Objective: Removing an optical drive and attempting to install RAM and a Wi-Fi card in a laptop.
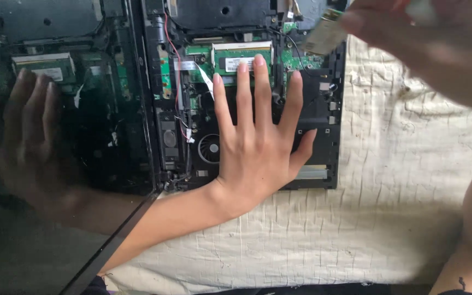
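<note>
On the pale quilted cloth [400,180] lies an opened laptop base [323,125], the left hand [255,145] resting flat on it with fingers [244,93] spread, their tips touching the green memory module [242,57], while the blurred right hand [427,38] pinches a small card [326,35] above the far corner.

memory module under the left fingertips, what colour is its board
Green, with black chips; the memory module lies under the left hand fingertips, seen in the head view.

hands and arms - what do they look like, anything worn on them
Both are bare: the left hand and its forearm show no sleeve, glove, ring or watch. The right hand is blurred and close to the camera, also unsleeved. Fingernails are short and unpainted.
</note>
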